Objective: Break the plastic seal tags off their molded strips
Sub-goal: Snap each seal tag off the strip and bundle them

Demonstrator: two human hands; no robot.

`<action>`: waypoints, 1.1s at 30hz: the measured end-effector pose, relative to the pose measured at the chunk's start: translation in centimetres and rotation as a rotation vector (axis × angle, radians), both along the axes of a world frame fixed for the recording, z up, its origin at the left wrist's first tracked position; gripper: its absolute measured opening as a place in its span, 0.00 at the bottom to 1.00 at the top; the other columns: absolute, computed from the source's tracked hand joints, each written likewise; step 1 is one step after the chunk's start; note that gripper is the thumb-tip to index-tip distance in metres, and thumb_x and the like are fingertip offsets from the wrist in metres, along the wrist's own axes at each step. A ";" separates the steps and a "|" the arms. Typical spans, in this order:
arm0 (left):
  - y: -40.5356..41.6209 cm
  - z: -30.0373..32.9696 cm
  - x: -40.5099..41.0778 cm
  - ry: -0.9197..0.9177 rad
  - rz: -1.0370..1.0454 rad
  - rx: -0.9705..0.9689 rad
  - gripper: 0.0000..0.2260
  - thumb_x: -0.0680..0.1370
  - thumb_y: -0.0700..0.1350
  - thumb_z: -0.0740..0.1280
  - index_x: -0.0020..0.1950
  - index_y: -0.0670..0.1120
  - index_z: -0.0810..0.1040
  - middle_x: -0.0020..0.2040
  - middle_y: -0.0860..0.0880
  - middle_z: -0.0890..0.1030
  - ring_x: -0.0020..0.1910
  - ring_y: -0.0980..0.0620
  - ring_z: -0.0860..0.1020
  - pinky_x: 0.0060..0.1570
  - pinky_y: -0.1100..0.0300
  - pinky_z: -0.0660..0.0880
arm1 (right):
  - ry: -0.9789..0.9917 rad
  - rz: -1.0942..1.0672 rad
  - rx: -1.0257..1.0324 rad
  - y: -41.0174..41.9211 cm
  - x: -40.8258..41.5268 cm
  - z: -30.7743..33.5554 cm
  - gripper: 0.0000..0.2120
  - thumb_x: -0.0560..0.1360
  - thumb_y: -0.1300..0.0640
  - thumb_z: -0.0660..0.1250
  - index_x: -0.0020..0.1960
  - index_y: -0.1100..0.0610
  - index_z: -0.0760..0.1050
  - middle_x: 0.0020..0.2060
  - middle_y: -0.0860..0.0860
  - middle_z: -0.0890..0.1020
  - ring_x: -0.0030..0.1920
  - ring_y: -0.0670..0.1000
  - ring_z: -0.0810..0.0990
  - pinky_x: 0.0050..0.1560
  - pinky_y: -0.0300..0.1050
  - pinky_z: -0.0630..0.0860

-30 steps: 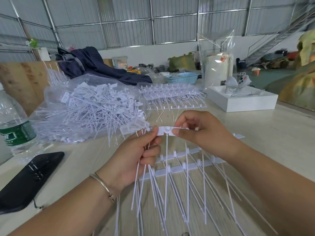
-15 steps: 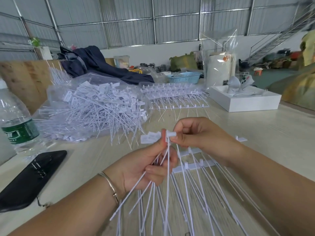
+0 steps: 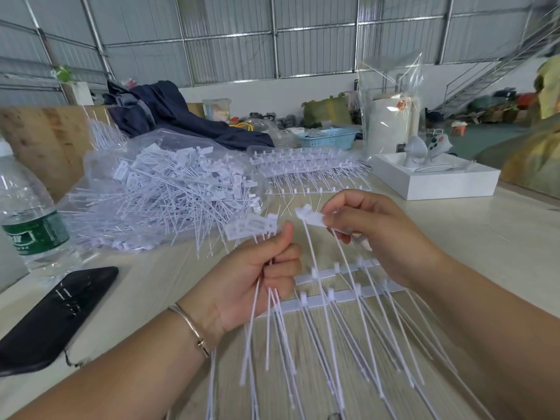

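On the pale wooden table [image 3: 454, 237], both hands' fingers [image 3: 348, 216] grip white seal tags [image 3: 251, 230] inside a metal-walled hall.

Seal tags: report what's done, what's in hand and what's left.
Done: a big heap of loose tags lies on clear plastic at the left. In hand: the left hand grips a bundle of freed tags; the right hand pinches one tag head. Left: the molded strips under the hands hold tags, and a stack of full strips waits behind.
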State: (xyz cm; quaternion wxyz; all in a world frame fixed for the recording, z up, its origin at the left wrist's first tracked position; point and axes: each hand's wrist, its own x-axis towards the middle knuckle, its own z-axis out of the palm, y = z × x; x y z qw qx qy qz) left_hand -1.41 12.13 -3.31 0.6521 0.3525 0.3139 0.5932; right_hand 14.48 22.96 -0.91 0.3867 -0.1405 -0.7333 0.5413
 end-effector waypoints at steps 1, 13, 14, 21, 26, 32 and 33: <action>0.0 0.1 -0.1 -0.006 0.006 -0.025 0.16 0.65 0.51 0.78 0.31 0.48 0.72 0.32 0.52 0.66 0.22 0.61 0.63 0.19 0.71 0.62 | -0.002 -0.009 -0.005 0.1 0.0 0.0 0.06 0.73 0.68 0.67 0.39 0.60 0.76 0.25 0.49 0.73 0.27 0.45 0.69 0.29 0.31 0.67; -0.4 0.4 -0.8 0.289 0.219 -0.027 0.15 0.65 0.42 0.81 0.29 0.51 0.74 0.27 0.55 0.58 0.21 0.60 0.54 0.18 0.69 0.52 | -0.112 -0.050 0.175 0.0 -0.1 -0.5 0.06 0.70 0.67 0.74 0.44 0.64 0.79 0.32 0.51 0.79 0.34 0.47 0.73 0.39 0.41 0.68; -0.4 0.4 -0.7 0.332 0.231 -0.025 0.15 0.66 0.43 0.79 0.28 0.51 0.73 0.27 0.55 0.57 0.22 0.59 0.54 0.18 0.69 0.52 | -0.124 -0.045 0.211 -0.1 -0.2 -0.5 0.06 0.69 0.66 0.75 0.44 0.63 0.79 0.31 0.47 0.79 0.32 0.44 0.74 0.38 0.36 0.68; -0.3 0.5 -0.8 0.294 0.299 0.019 0.16 0.69 0.47 0.75 0.31 0.51 0.68 0.29 0.54 0.54 0.22 0.59 0.53 0.18 0.68 0.50 | -0.099 -0.009 0.247 0.1 0.2 0.0 0.05 0.71 0.62 0.74 0.45 0.62 0.80 0.32 0.48 0.81 0.31 0.42 0.74 0.38 0.32 0.70; -0.3 0.4 -1.0 0.179 0.237 0.022 0.15 0.67 0.46 0.75 0.33 0.50 0.68 0.29 0.54 0.55 0.22 0.60 0.53 0.16 0.69 0.53 | -0.181 0.000 0.270 0.5 0.3 -0.2 0.08 0.71 0.55 0.73 0.42 0.61 0.79 0.29 0.59 0.76 0.31 0.47 0.73 0.38 0.41 0.70; -0.4 0.0 -1.0 0.045 0.037 0.022 0.19 0.65 0.45 0.81 0.37 0.48 0.70 0.28 0.54 0.59 0.23 0.59 0.53 0.17 0.70 0.55 | -0.184 0.179 0.178 0.7 0.4 -0.4 0.13 0.70 0.48 0.74 0.40 0.58 0.79 0.31 0.56 0.78 0.33 0.48 0.76 0.42 0.40 0.73; -0.4 0.0 -1.0 0.057 0.011 0.027 0.19 0.65 0.45 0.81 0.39 0.48 0.69 0.27 0.54 0.60 0.23 0.59 0.54 0.17 0.70 0.55 | -0.189 0.210 0.159 0.7 0.3 -0.4 0.13 0.70 0.48 0.75 0.39 0.57 0.79 0.31 0.54 0.79 0.33 0.48 0.76 0.41 0.39 0.73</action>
